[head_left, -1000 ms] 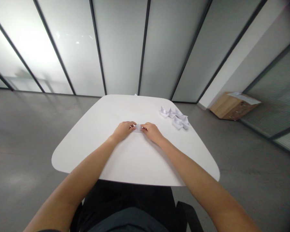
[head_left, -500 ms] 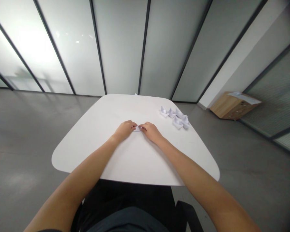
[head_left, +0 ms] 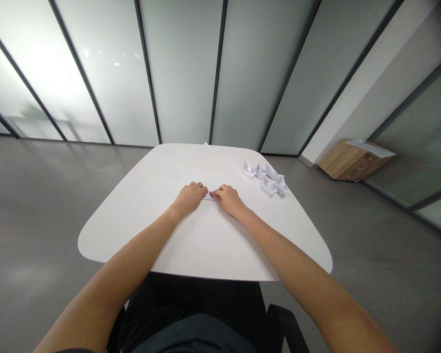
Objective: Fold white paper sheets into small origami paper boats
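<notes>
In a room with frosted glass walls (head_left: 183,73) and a grey floor (head_left: 33,206), a person is sitting at a white surface (head_left: 206,250) with rounded corners. The left hand (head_left: 189,198) and the right hand (head_left: 228,201) are resting near the middle of this surface, close to each other, and neither hand is clenched into a fist. Their fingertips are pressing on a small folded white paper (head_left: 208,196), which is lying flat between them. The fingers are hiding most of this paper, so one cannot tell if they are pinching it or only holding it down. It is not showing a boat shape at this moment, while a group of white paper boats (head_left: 268,179), already formed, is standing close together on the far right part of the surface, beyond the right hand. Further out, a small piece of white paper (head_left: 206,143) is showing at the far edge, and a wooden box (head_left: 347,166) with a white sheet (head_left: 371,148) on top is standing on the floor near the wall.
</notes>
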Action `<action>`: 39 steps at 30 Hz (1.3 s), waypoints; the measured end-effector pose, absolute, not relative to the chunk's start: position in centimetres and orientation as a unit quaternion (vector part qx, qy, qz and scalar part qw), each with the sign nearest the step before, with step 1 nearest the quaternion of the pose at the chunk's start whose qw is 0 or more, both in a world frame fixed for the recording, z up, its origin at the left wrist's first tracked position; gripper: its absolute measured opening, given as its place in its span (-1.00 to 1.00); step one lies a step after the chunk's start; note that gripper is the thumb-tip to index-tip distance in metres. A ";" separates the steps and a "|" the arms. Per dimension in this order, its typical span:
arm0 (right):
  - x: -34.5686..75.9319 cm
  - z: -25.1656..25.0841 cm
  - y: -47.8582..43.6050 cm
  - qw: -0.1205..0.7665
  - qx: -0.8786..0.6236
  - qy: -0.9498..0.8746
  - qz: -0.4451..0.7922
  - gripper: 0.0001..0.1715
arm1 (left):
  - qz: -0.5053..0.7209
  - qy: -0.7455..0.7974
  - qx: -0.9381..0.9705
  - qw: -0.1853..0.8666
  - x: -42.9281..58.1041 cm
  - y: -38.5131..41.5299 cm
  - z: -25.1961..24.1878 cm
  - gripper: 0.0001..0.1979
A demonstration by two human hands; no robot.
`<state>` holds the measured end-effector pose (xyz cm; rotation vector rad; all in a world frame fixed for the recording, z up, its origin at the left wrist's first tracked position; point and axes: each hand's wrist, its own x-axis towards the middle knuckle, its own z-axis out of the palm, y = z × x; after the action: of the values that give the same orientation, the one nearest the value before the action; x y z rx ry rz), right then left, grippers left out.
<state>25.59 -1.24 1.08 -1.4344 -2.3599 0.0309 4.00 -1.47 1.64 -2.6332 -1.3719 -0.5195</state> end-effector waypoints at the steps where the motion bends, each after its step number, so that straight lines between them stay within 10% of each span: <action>1: 25.7 1.0 -1.2 0.187 -0.508 -0.840 0.011 -0.62 | -0.171 -0.454 -0.872 0.063 4.0 -1.5 1.7 -0.71; 39: 27.7 1.4 -0.3 0.190 -0.467 -0.863 0.023 -0.68 | -0.218 -0.421 -0.879 -0.043 3.0 -2.1 3.0 -0.70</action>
<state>27.73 -0.27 1.37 -1.3111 -2.4264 0.0645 2.97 -2.08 2.96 -2.8415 -1.3617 -0.7039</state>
